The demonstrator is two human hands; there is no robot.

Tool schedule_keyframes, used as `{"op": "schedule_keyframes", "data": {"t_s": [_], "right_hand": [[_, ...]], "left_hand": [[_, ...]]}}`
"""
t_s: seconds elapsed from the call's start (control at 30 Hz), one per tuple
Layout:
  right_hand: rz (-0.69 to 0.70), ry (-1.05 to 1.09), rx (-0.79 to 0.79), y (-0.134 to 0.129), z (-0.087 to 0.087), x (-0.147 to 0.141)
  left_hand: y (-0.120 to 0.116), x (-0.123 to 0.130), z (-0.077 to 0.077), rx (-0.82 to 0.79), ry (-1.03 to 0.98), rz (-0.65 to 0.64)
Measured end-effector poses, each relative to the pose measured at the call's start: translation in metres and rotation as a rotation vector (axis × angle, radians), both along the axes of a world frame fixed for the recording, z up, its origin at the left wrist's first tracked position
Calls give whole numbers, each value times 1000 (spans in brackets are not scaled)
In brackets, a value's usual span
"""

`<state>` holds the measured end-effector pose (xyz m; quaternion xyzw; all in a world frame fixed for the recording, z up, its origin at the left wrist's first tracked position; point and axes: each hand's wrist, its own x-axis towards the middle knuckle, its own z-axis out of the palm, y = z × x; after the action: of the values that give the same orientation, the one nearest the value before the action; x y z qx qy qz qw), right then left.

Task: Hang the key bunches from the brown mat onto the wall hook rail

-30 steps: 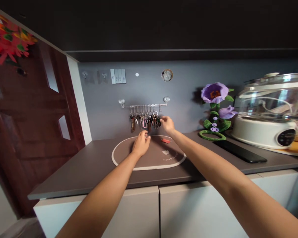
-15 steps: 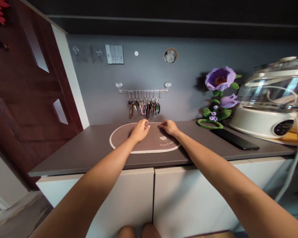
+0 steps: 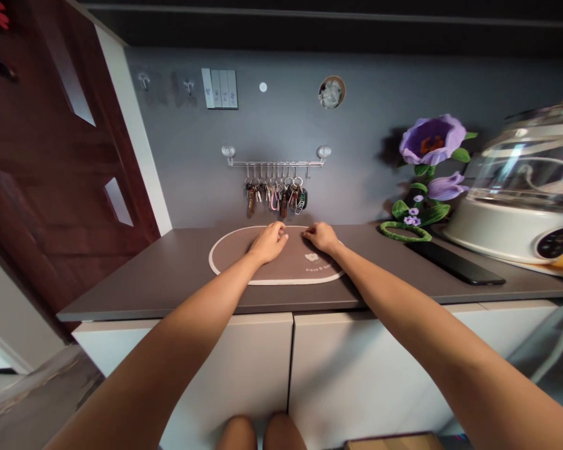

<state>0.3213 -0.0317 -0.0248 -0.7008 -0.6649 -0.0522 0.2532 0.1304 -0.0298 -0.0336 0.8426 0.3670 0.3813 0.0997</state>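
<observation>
An oval brown mat (image 3: 234, 253) with a pale rim lies on the dark countertop, a small white motif and lettering near its right end. My left hand (image 3: 269, 242) rests over the middle of the mat, fingers loosely bent and thumb held apart, with nothing seen in it. Across from it, my right hand (image 3: 322, 237) is at the mat's far right part, thumb and fingers pinched together. Whatever lies between those fingertips is too small to make out. Behind both hands, several bunches of keys (image 3: 283, 200) hang from a clear hook rail (image 3: 276, 164) on the wall.
To the right stand purple artificial flowers (image 3: 433, 147) with a green ring base (image 3: 405, 231), a black phone (image 3: 457, 262) and a white appliance (image 3: 492, 228) with a clear cover. White cabinet doors (image 3: 234, 369) are below the counter; a dark shelf (image 3: 309, 31) hangs overhead.
The camera view has shifted slightly, so the wall and counter sit a little higher. Both hands stay nearly in place on the mat. A small dark bit at my right fingertips no longer shows clearly.
</observation>
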Motion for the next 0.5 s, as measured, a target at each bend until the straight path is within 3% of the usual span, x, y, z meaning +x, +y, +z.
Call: {"op": "schedule_keyframes", "data": {"t_s": [0.3, 0.5], "right_hand": [[41, 246, 18, -6, 5, -1], [102, 577, 42, -3, 4, 0]], "left_hand": [[0, -1, 0, -3, 11, 3], [1, -1, 0, 4, 7, 7]]}}
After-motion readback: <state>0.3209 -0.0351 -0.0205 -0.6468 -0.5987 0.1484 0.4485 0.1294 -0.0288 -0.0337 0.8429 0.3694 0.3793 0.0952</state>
